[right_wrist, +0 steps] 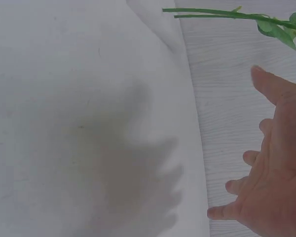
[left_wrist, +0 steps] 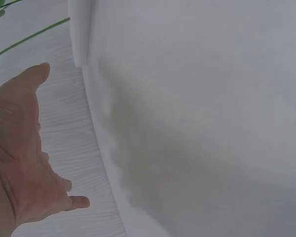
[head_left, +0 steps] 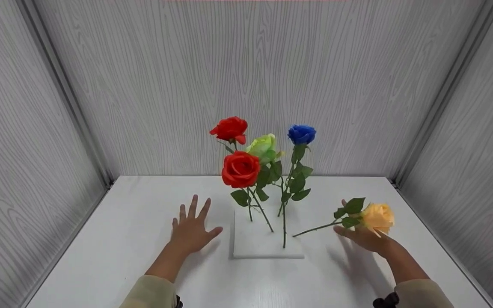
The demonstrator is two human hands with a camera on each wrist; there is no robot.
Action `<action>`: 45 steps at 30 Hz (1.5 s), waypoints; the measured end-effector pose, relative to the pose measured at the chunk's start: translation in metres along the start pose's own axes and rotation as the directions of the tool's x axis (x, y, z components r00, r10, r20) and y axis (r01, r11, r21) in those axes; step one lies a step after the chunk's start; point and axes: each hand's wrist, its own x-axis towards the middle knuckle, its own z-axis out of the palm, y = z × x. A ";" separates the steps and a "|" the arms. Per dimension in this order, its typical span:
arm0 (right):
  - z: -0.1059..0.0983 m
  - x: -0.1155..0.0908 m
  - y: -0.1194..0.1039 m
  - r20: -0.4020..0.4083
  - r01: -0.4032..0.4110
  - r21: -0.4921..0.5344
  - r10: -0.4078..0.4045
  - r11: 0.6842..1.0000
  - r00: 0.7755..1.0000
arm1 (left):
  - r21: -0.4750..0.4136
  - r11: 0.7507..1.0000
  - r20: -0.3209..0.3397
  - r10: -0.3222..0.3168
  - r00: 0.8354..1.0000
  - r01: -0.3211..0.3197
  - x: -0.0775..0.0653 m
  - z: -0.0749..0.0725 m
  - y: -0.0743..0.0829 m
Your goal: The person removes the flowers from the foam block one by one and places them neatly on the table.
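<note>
My left hand (head_left: 192,233) hovers over the white table left of a white square base (head_left: 255,250), its fingers spread and nothing in it. On the right, my right hand (head_left: 366,238) lies partly hidden behind a peach-yellow rose (head_left: 378,218) that leans far to the right, its stem end at the base's right side. In the right wrist view this hand (right_wrist: 274,173) has extended fingers, and the green stems (right_wrist: 212,13) pass apart from its thumb. Two red roses (head_left: 241,169), a pale green rose (head_left: 262,147) and a blue rose (head_left: 301,134) rise on leafy stems above the base.
Grey wood-grain panels (head_left: 178,77) enclose the white table (head_left: 114,239) at the back and both sides. The flowers' leaves (head_left: 298,182) overlap one another above the base. Shadows of the hands fall on the tabletop.
</note>
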 end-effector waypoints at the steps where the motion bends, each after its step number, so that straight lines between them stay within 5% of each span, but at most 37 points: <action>1: 0.001 0.000 0.000 0.022 -0.002 0.049 0.001 0.999 1.000 | -0.010 1.000 0.004 0.002 1.000 -0.002 -0.001 0.000 0.003; 7: 0.008 -0.002 -0.001 0.096 -0.016 0.161 0.000 0.987 0.995 | -0.093 0.996 0.052 0.003 0.999 0.002 -0.007 0.004 0.019; 15: 0.022 0.003 -0.003 0.103 0.141 0.258 -0.172 0.956 0.980 | -0.298 0.954 0.109 0.013 0.994 0.020 -0.013 0.014 0.041; 26: 0.051 0.017 -0.001 0.092 0.040 0.443 -0.090 0.896 0.992 | -0.491 0.868 0.217 0.042 0.975 0.072 -0.013 0.027 0.059; 33: 0.063 0.022 -0.004 0.087 -0.003 0.554 -0.054 0.833 0.995 | -0.504 0.862 0.247 0.078 0.966 0.060 -0.008 0.032 0.060; 37: 0.066 0.023 -0.003 0.088 0.002 0.570 -0.064 0.822 0.994 | -0.505 0.862 0.248 0.103 0.963 0.038 -0.007 0.034 0.058; 45: 0.072 0.023 -0.001 0.083 0.017 0.611 -0.086 0.791 0.993 | -0.563 0.826 0.243 0.122 0.962 0.038 -0.009 0.034 0.054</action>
